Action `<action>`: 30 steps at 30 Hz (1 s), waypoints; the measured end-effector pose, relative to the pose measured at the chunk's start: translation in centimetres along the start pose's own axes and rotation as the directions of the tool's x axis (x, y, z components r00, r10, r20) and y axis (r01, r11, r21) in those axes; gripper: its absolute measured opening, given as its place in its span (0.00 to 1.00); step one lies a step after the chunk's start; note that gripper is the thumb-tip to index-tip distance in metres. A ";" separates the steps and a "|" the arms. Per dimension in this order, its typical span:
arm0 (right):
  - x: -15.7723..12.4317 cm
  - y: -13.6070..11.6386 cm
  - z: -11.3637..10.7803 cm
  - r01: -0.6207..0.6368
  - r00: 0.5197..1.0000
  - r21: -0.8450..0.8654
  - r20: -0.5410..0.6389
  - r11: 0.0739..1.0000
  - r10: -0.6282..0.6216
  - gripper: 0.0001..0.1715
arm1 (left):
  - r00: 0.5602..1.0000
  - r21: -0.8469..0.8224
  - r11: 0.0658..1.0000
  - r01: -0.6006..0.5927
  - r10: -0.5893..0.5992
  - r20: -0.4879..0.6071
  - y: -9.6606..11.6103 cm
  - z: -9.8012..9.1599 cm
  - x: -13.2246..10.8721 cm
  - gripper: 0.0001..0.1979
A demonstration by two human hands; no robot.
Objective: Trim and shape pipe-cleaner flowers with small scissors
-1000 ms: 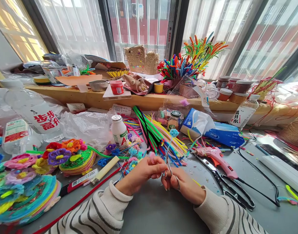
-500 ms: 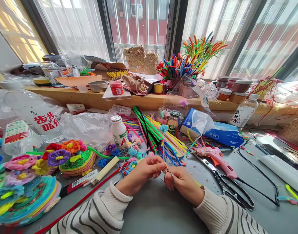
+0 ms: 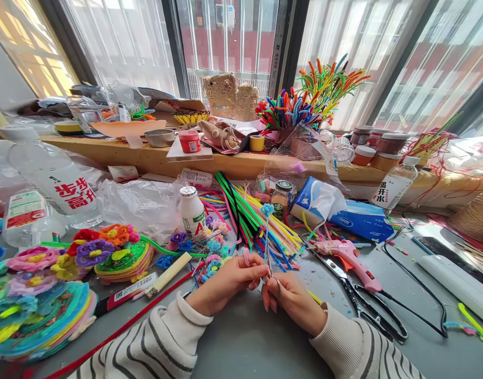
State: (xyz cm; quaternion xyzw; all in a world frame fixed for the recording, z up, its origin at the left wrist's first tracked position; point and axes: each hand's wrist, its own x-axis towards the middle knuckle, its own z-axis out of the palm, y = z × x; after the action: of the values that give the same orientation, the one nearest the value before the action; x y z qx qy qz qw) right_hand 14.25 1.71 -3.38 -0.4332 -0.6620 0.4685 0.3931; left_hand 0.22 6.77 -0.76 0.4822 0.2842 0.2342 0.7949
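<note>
Near the middle of the grey table my left hand (image 3: 237,279) is closed in a pinch, with a small pink piece (image 3: 246,256) showing at its fingers. My right hand (image 3: 291,295) is closed on small metal scissors (image 3: 278,286), its fingertips close to those of my left hand. A small blue flower (image 3: 267,209) stands upright just above both hands, on a thin stem running down toward the fingertips. Which fingers grip the stem is hard to tell. Behind the hands lies a bundle of coloured pipe cleaners (image 3: 245,210).
Large black scissors (image 3: 354,289) and a pink glue gun (image 3: 354,263) lie on the right. On the left are fuzzy flowers (image 3: 95,252), a box cutter (image 3: 125,295) and a yellow glue stick (image 3: 168,275). A white bottle (image 3: 191,213) stands behind my left hand.
Some fingers of my right hand have loosened slightly and spread downward. The blue flower has shifted very slightly right. My left hand has barely moved.
</note>
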 end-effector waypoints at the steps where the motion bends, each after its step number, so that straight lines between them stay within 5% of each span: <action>1: 0.0 0.0 0.0 -0.001 1.000 0.000 -0.001 1.000 0.001 0.36 | 1.000 0.000 1.000 0.005 -0.005 -0.003 0.0 0.0 0.0 0.09; 6: 0.0 -0.3 -0.1 0.006 1.000 0.004 0.012 1.000 -0.006 0.38 | 0.999 0.008 0.999 0.032 -0.032 0.000 0.2 0.1 -0.1 0.08; 15: -0.1 -1.4 -0.6 -0.118 0.976 0.238 0.204 0.964 0.069 0.43 | 0.998 -0.006 0.998 0.069 -0.069 0.001 0.5 0.3 -0.1 0.08; 30: -0.1 -0.4 -0.9 -0.061 0.998 0.221 0.019 0.973 0.058 0.34 | 0.997 0.021 0.999 0.046 -0.047 0.062 0.6 0.5 -0.5 0.08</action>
State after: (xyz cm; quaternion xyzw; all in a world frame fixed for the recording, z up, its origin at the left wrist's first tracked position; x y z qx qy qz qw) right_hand 15.01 1.79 -2.78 -0.4032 -0.5949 0.5537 0.4206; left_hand 0.18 6.41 0.07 0.4904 0.2725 0.1975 0.8039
